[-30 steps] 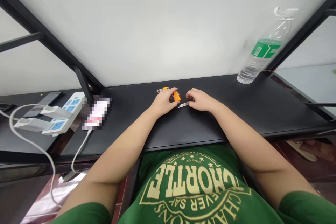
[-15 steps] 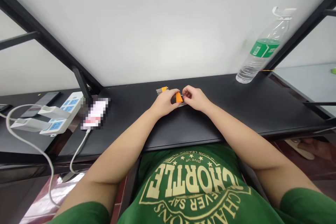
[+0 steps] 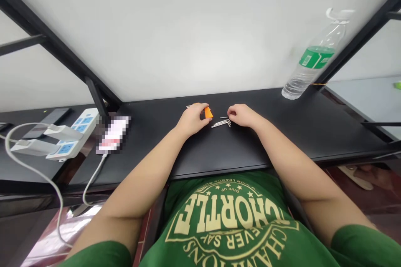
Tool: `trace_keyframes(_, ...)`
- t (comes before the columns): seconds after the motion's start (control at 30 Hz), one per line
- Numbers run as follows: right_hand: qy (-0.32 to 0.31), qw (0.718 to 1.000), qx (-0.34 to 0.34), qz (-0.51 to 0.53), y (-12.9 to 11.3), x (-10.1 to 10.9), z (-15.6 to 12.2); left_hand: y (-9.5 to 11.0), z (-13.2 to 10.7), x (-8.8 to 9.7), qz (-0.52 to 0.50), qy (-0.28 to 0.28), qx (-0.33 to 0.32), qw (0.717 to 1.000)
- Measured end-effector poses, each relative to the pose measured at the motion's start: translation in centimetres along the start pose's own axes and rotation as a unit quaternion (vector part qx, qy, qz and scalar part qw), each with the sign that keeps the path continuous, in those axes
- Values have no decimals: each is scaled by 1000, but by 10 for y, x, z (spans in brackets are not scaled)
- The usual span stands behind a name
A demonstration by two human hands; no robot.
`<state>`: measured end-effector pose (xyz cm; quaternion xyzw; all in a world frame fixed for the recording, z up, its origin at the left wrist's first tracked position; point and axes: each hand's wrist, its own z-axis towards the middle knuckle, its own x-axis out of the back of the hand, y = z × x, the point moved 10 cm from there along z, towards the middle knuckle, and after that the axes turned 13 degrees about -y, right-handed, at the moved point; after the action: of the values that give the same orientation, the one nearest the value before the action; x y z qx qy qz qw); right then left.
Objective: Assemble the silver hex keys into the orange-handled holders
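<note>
My left hand (image 3: 191, 119) rests on the black desk (image 3: 282, 133) with its fingers curled round an orange holder (image 3: 208, 112) of hex keys. Thin silver keys stick out behind it to the left. A small bunch of loose silver hex keys (image 3: 221, 123) lies on the desk between my hands. My right hand (image 3: 243, 116) is just right of that bunch, fingers bent and pinched at one thin key (image 3: 224, 117) by the bunch's top end.
A clear water bottle (image 3: 313, 60) with a green label stands at the back right. At the left lie a phone (image 3: 112, 134) on a white cable and a white power strip (image 3: 69, 137) with plugs. Black frame bars (image 3: 62, 56) rise on both sides.
Half a second ago both hands met at the orange holder. My right hand has since drawn back to the right, and loose silver keys now lie between the hands.
</note>
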<state>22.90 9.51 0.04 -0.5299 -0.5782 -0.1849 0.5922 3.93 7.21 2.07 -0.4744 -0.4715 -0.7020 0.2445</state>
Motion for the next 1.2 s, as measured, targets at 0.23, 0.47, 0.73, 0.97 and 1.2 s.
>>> trace_keyframes(0.23,-44,996,81,-9,-21,-16,-4,-1,0,-1,-4,-8,2,1000)
trace_keyframes(0.47,-14,995,95,11,-26,-13,-7,3,0,-4,-20,-17,-19,999)
trace_keyframes(0.73,111,964,167,176,-35,6,-11,26,-3,-9,-32,-16,-91,995)
trace_keyframes(0.97,126,943,164,260,-41,0,-10,34,-4,-9,-22,-9,-110,994)
trace_keyframes(1.2,153,961,73,216,-26,9,-12,25,-1,-12,21,-19,-60,998)
